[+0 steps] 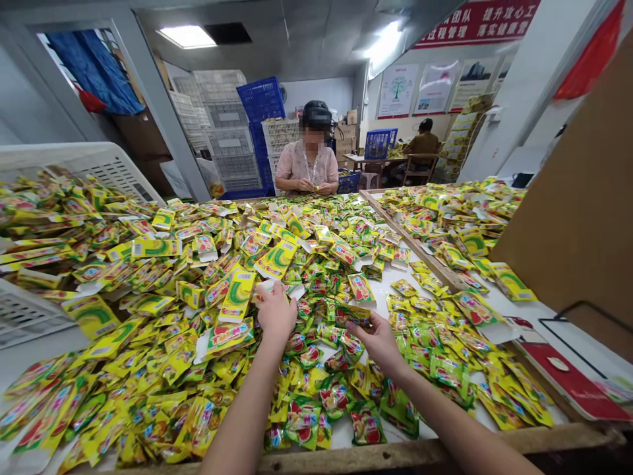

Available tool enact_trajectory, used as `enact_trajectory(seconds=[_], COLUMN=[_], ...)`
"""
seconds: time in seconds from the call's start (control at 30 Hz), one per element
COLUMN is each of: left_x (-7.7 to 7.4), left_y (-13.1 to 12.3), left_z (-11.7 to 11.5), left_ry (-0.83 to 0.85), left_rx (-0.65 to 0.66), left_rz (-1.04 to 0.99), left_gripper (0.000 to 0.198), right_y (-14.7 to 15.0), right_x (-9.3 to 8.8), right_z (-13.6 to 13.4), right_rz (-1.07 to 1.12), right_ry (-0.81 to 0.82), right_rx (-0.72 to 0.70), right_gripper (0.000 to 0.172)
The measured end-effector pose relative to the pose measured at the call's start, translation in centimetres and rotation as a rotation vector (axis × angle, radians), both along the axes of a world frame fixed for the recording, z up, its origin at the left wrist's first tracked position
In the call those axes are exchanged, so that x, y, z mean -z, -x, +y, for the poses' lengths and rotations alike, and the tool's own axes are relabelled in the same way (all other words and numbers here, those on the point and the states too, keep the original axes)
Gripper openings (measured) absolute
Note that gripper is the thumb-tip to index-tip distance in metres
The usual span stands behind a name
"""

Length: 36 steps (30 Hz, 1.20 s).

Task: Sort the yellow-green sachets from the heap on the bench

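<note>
My left hand (275, 311) reaches into the heap at the middle with its fingers curled on a small carton, whose white flaps (295, 291) show beside the fingers; the hand covers most of it. Green and yellow candy packets (352, 315) are pinched between the thumb and fingers of my right hand (380, 342), just above the pile. Loose green packets (335, 394) lie between my forearms. Open yellow cartons (238, 295) are heaped to the left of and beyond my left hand. Yellow packets (403, 287) lie to the right of my right hand.
A white crate (119, 168) spills cartons at the left. A wooden divider (415, 247) runs across the table at right, near a red notebook (564, 373) and a brown board (573, 218). Across the table sits a person (309, 161); another person (424, 142) sits farther back.
</note>
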State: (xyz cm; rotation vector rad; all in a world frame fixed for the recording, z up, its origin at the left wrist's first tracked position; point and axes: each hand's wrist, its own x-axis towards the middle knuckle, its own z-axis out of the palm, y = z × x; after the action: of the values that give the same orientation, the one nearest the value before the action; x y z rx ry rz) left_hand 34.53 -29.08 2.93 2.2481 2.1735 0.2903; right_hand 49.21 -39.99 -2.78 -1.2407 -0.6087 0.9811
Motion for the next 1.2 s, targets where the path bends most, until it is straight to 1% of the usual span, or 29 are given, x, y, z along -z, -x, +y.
enact_trajectory(seconds=[0.07, 0.17, 0.2, 0.27, 0.33, 0.4, 0.47, 0.5, 0.6, 0.7, 0.77, 0.83, 0.9, 0.97, 1.03, 1.1, 1.13, 1.2], left_x=[-0.5, -1.8, -2.2, -2.5, -2.2, -1.4, -0.4, 0.1, 1.2, 1.5, 1.4, 1.4, 1.5, 1.6, 1.7, 1.8, 1.8, 1.9], left_y=[0.2, 1.2, 1.6, 2.1, 2.2, 2.2, 2.1, 2.2, 2.4, 2.5, 2.5, 2.4, 2.4, 2.5, 2.6, 2.6, 2.6, 2.5], left_z=[-0.2, -1.2, -1.8, -2.9, -3.9, -4.6, -5.0, -5.2, -5.6, -6.0, -6.2, -6.4, -6.5, -6.6, -6.7, -6.8, -6.9, -6.9], left_ry=[-0.046, -0.181, -0.226, -0.279, -0.276, -0.281, -0.302, -0.316, -0.375, -0.406, -0.361, -0.281, -0.215, -0.197, -0.215, -0.232, -0.231, -0.218], left_rx=[0.081, 0.25, 0.319, 0.45, 0.525, 0.563, 0.609, 0.641, 0.727, 0.76, 0.751, 0.741, 0.723, 0.695, 0.671, 0.684, 0.706, 0.749], left_rz=[-0.042, -0.253, -0.337, -0.431, -0.396, -0.36, -0.377, -0.394, -0.397, -0.365, -0.357, -0.355, -0.354, -0.348, -0.326, -0.273, -0.236, -0.169], left_gripper=[0.06, 0.079, 0.081, 0.074, 0.063, 0.061, 0.063, 0.063, 0.06, 0.056, 0.056, 0.058, 0.06, 0.06, 0.059, 0.058, 0.058, 0.058], right_y=[-0.6, -2.0, -2.5, -3.2, -3.4, -3.0, -2.1, -1.7, -0.9, -1.0, -1.3, -1.4, -1.2, -0.8, -0.7, -1.0, -1.2, -1.7], right_x=[0.3, 0.0, -0.4, -1.8, -3.8, -5.6, -6.7, -6.9, -6.2, -5.1, -4.6, -4.3, -4.3, -4.4, -4.5, -4.5, -4.5, -4.5], right_z=[0.2, 0.4, 0.4, 0.2, -0.1, -0.2, -0.1, 0.1, 0.7, 0.9, 0.7, 0.6, 0.5, 0.3, 0.1, -0.1, -0.1, -0.1], right_rz=[-0.02, -0.042, -0.045, -0.043, -0.038, -0.047, -0.075, -0.097, -0.185, -0.241, -0.202, -0.162, -0.215, -0.349, -0.478, -0.535, -0.514, -0.392], right_ry=[0.0, 0.002, -0.002, -0.042, -0.126, -0.218, -0.27, -0.276, -0.238, -0.182, -0.131, -0.096, -0.134, -0.215, -0.243, -0.183, -0.137, -0.052], right_rx=[0.045, 0.121, 0.144, 0.177, 0.146, 0.047, -0.067, -0.109, -0.164, -0.156, -0.142, -0.118, -0.095, -0.099, -0.155, -0.275, -0.349, -0.462], right_gripper=[0.048, 0.045, 0.045, 0.043, 0.039, 0.035, 0.031, 0.03, 0.028, 0.027, 0.029, 0.032, 0.029, 0.021, 0.014, 0.014, 0.016, 0.022])
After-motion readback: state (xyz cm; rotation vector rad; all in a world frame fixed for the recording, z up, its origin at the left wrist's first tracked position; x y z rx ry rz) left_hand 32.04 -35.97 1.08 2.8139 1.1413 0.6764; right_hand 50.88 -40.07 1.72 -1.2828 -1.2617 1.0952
